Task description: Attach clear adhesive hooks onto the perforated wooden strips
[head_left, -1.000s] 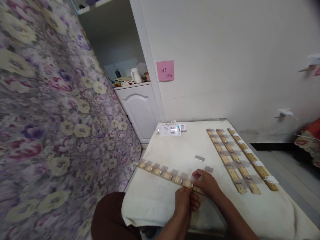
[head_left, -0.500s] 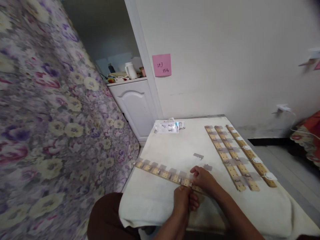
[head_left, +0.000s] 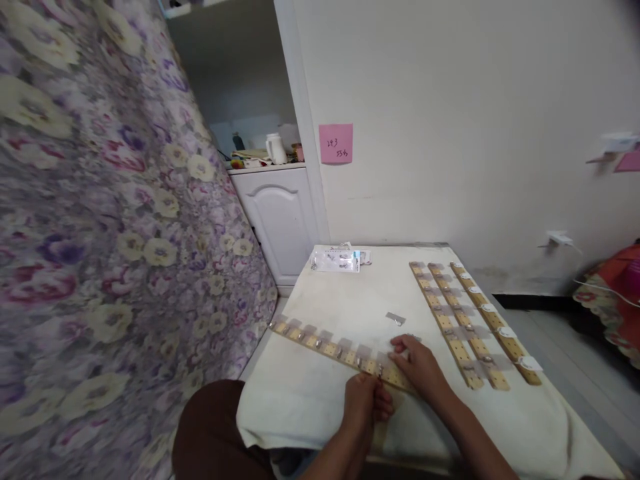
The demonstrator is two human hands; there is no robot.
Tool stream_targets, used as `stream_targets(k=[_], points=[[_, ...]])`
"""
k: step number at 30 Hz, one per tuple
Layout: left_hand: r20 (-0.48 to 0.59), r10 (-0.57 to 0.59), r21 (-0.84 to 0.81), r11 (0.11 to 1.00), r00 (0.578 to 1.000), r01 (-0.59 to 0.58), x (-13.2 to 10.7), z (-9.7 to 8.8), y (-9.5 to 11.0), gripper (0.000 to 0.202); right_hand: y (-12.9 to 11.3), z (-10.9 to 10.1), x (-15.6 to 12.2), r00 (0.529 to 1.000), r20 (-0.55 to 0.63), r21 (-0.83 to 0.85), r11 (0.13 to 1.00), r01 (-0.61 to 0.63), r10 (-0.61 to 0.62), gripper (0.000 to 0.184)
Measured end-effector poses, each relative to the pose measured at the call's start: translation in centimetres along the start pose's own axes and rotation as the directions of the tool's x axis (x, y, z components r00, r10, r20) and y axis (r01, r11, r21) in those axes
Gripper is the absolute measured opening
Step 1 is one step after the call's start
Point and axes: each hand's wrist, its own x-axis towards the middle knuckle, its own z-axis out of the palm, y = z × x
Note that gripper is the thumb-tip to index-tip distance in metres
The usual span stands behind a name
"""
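A wooden strip with drilled holes (head_left: 330,348) lies slantwise across the front of the cloth-covered table, carrying a row of clear plates with small metal hooks. My left hand (head_left: 361,399) is closed at its near edge, beside the last hook (head_left: 380,370). Its fingers are curled, and what they pinch is hidden. Just above the strip's right end hovers my right hand (head_left: 419,363), thumb and index finger apart, by the last clear plate. One loose clear plate with a hook (head_left: 397,319) lies farther back. Another loose plate is mostly covered by the right hand.
On the right lie two strips with clear plates (head_left: 453,327) (head_left: 477,343) and a third with white hooks (head_left: 510,347). Flat packets (head_left: 336,260) rest at the table's back edge, by the wall. A floral curtain (head_left: 125,267) hangs on the left.
My right hand has moved off the last hook, slightly up and right, toward the loose plate. My left hand stays at the strip's edge. The view has tilted slightly.
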Motion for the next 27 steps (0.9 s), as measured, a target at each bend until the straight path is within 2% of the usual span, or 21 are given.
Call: stream_targets(k=[3,5,7,9,12,15,18,20,22,25,27], points=[[-0.015,0.026,0.023,0.999,1.000,-0.026,0.1,-0.2,-0.3,0.009,0.4,-3.2,0.2,0.991,-0.134,0.002,1.000,0.010,-0.009,0.025],[-0.010,0.038,0.034,0.999,0.999,-0.038,0.2,-0.3,-0.4,0.009,1.4,-5.1,0.4,0.975,-0.222,-0.030,0.999,-0.038,0.030,0.025],[0.000,0.051,0.040,0.998,0.999,-0.051,0.2,-0.4,-0.5,0.010,2.6,-6.0,0.6,0.970,-0.234,-0.025,0.997,-0.079,0.071,0.024],[0.012,0.058,0.044,0.997,0.998,-0.059,0.2,-0.6,-0.5,0.010,3.6,-5.8,0.8,0.974,-0.208,-0.012,0.995,-0.097,0.093,0.024],[0.029,0.060,0.046,0.997,0.998,-0.061,0.1,-0.8,-0.5,0.010,4.4,-4.3,1.0,0.983,-0.173,-0.029,0.997,-0.068,0.062,0.022],[0.037,0.059,0.041,0.997,0.998,-0.060,0.2,-1.0,-0.6,0.011,4.3,-2.8,1.3,0.985,-0.171,-0.057,0.998,-0.039,0.028,0.017],[0.042,0.067,0.035,0.997,0.997,-0.068,0.2,-1.0,-0.7,0.012,3.8,-2.3,1.6,0.978,-0.206,-0.034,0.999,-0.035,0.027,0.015],[0.047,0.080,0.032,0.996,0.996,-0.082,0.2,-1.0,-0.7,0.014,3.2,-2.6,1.7,0.974,-0.220,0.048,0.997,-0.052,0.062,0.017],[0.048,0.095,0.032,0.995,0.994,-0.097,0.1,-1.0,-0.8,0.016,2.5,-2.9,1.7,0.974,-0.188,0.207,0.975,-0.086,0.126,0.018],[0.046,0.118,0.032,0.992,0.992,-0.119,-0.3,-1.1,-1.1,0.016,1.2,-3.1,1.1,0.981,-0.062,0.494,0.860,-0.128,0.182,0.022],[0.044,0.125,0.032,0.992,0.991,-0.126,-0.8,-1.1,-1.2,0.016,0.3,-3.2,0.5,0.987,0.023,0.633,0.761,-0.139,0.161,0.025]])
